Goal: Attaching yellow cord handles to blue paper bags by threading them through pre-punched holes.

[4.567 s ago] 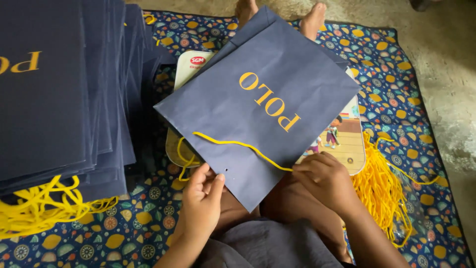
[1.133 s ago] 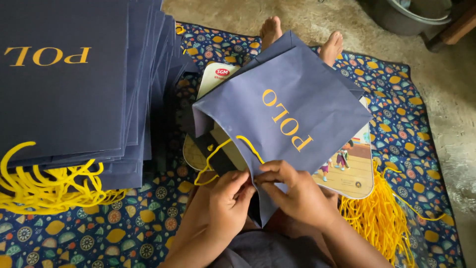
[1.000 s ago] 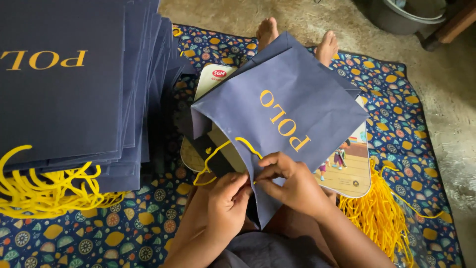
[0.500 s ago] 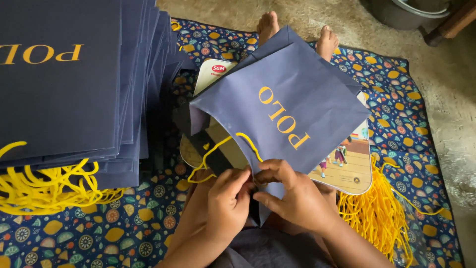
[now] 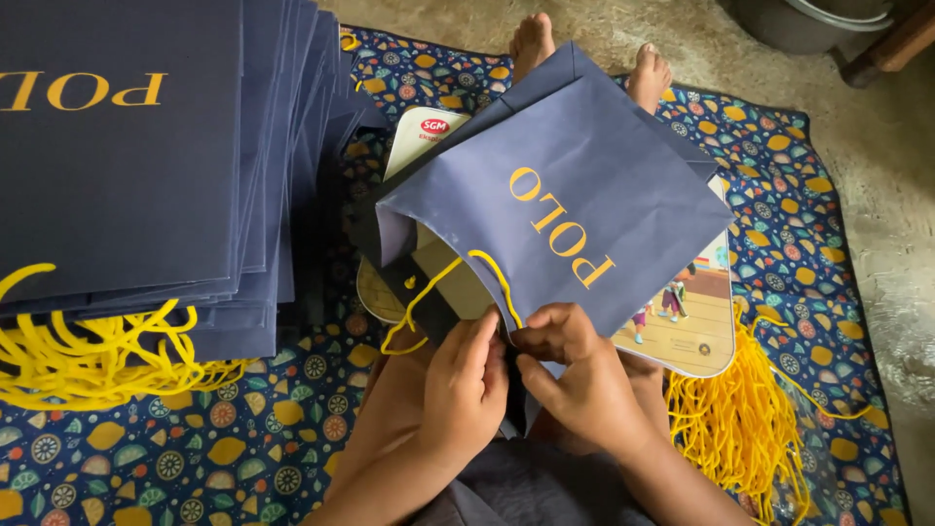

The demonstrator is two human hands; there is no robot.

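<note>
Navy paper bag (image 5: 575, 185) lies tilted over the person's lap, mouth edge toward 6 o'clock, both hands pinching it there.

Light and stiff-creased, the bag looks easy to dent or tear, so the reinforced mouth edge beside the yellow cord handle (image 5: 443, 282) is probably the safest hold. The left hand (image 5: 466, 375) and right hand (image 5: 575, 375) are each closed narrowly on that edge at the cord's end. A stack of finished bags (image 5: 146, 166) sits at 9 o'clock, loose yellow cords (image 5: 740, 419) at 4 o'clock on the patterned mat (image 5: 243, 458).
</note>
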